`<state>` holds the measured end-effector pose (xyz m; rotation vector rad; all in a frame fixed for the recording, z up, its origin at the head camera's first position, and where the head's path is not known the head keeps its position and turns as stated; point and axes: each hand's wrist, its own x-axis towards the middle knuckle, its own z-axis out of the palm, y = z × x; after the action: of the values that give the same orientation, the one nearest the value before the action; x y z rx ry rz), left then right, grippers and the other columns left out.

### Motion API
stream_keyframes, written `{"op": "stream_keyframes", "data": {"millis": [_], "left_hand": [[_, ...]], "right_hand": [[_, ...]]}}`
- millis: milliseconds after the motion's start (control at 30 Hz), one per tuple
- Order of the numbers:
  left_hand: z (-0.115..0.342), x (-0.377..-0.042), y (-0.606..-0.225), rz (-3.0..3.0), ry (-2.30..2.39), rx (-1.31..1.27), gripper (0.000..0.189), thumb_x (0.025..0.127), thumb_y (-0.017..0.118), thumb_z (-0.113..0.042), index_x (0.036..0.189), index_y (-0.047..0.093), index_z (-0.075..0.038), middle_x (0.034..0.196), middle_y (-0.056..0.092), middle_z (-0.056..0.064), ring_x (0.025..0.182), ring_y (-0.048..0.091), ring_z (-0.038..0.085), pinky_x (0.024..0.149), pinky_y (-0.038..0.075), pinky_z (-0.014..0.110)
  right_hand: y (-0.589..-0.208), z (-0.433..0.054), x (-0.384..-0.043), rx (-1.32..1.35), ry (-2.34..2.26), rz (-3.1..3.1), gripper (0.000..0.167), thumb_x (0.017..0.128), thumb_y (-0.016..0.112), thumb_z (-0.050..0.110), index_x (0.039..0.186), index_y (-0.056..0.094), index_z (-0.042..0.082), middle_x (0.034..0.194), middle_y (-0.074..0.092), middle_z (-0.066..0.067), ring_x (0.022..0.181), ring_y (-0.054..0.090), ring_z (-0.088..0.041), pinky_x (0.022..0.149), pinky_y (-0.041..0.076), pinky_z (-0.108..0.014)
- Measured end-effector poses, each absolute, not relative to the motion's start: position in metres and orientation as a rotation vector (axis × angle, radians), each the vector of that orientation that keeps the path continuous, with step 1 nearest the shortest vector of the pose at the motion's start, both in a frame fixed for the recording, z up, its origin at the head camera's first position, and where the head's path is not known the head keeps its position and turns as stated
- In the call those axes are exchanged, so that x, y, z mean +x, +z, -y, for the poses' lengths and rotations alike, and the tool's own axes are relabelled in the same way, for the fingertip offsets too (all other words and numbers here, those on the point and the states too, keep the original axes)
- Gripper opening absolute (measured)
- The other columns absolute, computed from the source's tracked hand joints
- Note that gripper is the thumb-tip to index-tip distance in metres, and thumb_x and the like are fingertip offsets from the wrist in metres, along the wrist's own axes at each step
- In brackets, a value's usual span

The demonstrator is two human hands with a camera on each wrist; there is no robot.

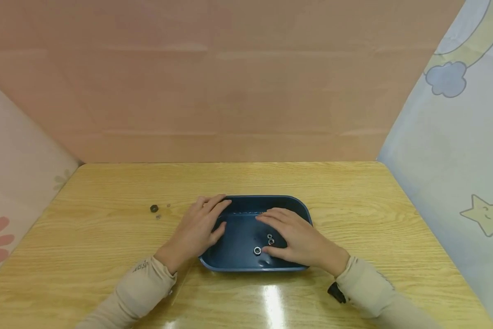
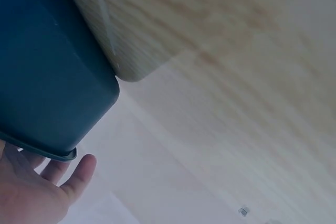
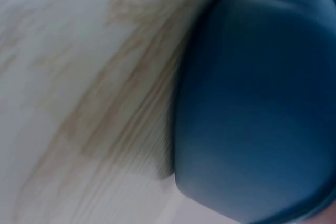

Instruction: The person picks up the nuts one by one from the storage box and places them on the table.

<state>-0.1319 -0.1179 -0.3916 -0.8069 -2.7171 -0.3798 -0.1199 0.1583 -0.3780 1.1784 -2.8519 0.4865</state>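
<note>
A blue rectangular tray [image 1: 238, 269] stands on the wooden table. Over its left rim lies my left hand [image 1: 199, 226], fingers loosely extended and thumb spread inside. In the left wrist view, the fingers of that hand [image 2: 39, 187] are beside the rim of the tray [image 2: 37, 151]. My right hand [image 1: 297, 240] reaches over the right side, fingers slightly bent and thumb apart from them, with nothing visible between. Near its thumb sits a metal nut [image 1: 257, 251] on the tray floor. Two more small nuts [image 1: 271, 241] lie under the hand. The right wrist view shows mainly the tray's outer wall [image 3: 252, 108].
Left of the tray, a dark hex nut [image 1: 153, 208] lies on the table [image 1: 106, 237] with two tiny light pieces [image 1: 158, 217] close by. A brown paper-like backdrop [image 1: 230, 91] rises behind the table. Printed side panels [image 1: 456, 151] flank it.
</note>
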Motion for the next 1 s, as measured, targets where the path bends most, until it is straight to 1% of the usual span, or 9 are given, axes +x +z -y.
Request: {"op": "stream_keyframes", "data": {"millis": [100, 233, 367, 500, 667, 800, 1000], "left_hand": [[0.118, -0.132, -0.392, 2.713, -0.369, -0.817, 0.056, 0.089, 0.073, -0.021, 0.141, 0.054, -0.011, 0.145, 0.053, 0.009, 0.126, 0.051, 0.027, 0.103, 0.048, 0.044], [0.12, -0.133, -0.393, 2.714, -0.393, -0.823, 0.057, 0.089, 0.072, -0.02, 0.141, 0.053, -0.009, 0.145, 0.053, 0.01, 0.13, 0.05, 0.027, 0.105, 0.048, 0.045], [0.119, -0.134, -0.392, 2.718, -0.415, -0.825, 0.059, 0.09, 0.072, -0.019, 0.143, 0.05, -0.008, 0.145, 0.053, 0.01, 0.132, 0.05, 0.026, 0.106, 0.048, 0.046], [0.118, -0.134, -0.39, 2.72, -0.419, -0.828, 0.061, 0.09, 0.072, -0.019, 0.145, 0.048, -0.007, 0.144, 0.053, 0.01, 0.132, 0.051, 0.026, 0.107, 0.047, 0.045], [0.117, -0.134, -0.389, 2.74, -0.418, -0.814, 0.06, 0.09, 0.071, -0.02, 0.145, 0.048, -0.008, 0.145, 0.053, 0.01, 0.131, 0.05, 0.027, 0.108, 0.047, 0.044], [0.117, -0.135, -0.389, 2.754, -0.427, -0.808, 0.06, 0.091, 0.071, -0.019, 0.145, 0.048, -0.008, 0.145, 0.053, 0.01, 0.131, 0.05, 0.027, 0.108, 0.046, 0.044], [0.118, -0.134, -0.39, 2.758, -0.442, -0.805, 0.06, 0.09, 0.071, -0.019, 0.145, 0.048, -0.008, 0.145, 0.053, 0.01, 0.131, 0.05, 0.027, 0.108, 0.046, 0.044]], "right_hand": [[-0.378, -0.155, -0.12, 1.198, 0.471, 2.875, 0.066, 0.089, 0.069, 0.047, 0.142, 0.053, 0.011, 0.144, 0.055, -0.009, 0.137, 0.047, -0.03, 0.114, 0.038, -0.053], [-0.379, -0.15, -0.121, 1.222, 0.476, 2.879, 0.066, 0.089, 0.07, 0.048, 0.141, 0.054, 0.01, 0.142, 0.056, -0.009, 0.136, 0.049, -0.029, 0.113, 0.039, -0.051], [-0.381, -0.146, -0.122, 1.241, 0.505, 2.886, 0.065, 0.088, 0.07, 0.047, 0.14, 0.055, 0.011, 0.14, 0.058, -0.006, 0.135, 0.05, -0.029, 0.112, 0.041, -0.051], [-0.383, -0.145, -0.122, 1.258, 0.506, 2.897, 0.061, 0.088, 0.072, 0.045, 0.137, 0.058, 0.012, 0.138, 0.059, -0.005, 0.135, 0.049, -0.03, 0.11, 0.042, -0.054], [-0.385, -0.144, -0.123, 1.319, 0.465, 2.85, 0.05, 0.085, 0.076, 0.041, 0.125, 0.067, 0.012, 0.131, 0.063, -0.003, 0.131, 0.052, -0.029, 0.108, 0.044, -0.052], [-0.387, -0.143, -0.124, 1.354, 0.439, 2.849, 0.039, 0.086, 0.075, 0.042, 0.116, 0.072, 0.017, 0.127, 0.064, 0.001, 0.13, 0.052, -0.027, 0.11, 0.044, -0.05], [-0.39, -0.142, -0.125, 1.385, 0.416, 2.833, 0.029, 0.086, 0.076, 0.039, 0.108, 0.076, 0.021, 0.126, 0.066, -0.001, 0.13, 0.052, -0.03, 0.109, 0.044, -0.053]]}}
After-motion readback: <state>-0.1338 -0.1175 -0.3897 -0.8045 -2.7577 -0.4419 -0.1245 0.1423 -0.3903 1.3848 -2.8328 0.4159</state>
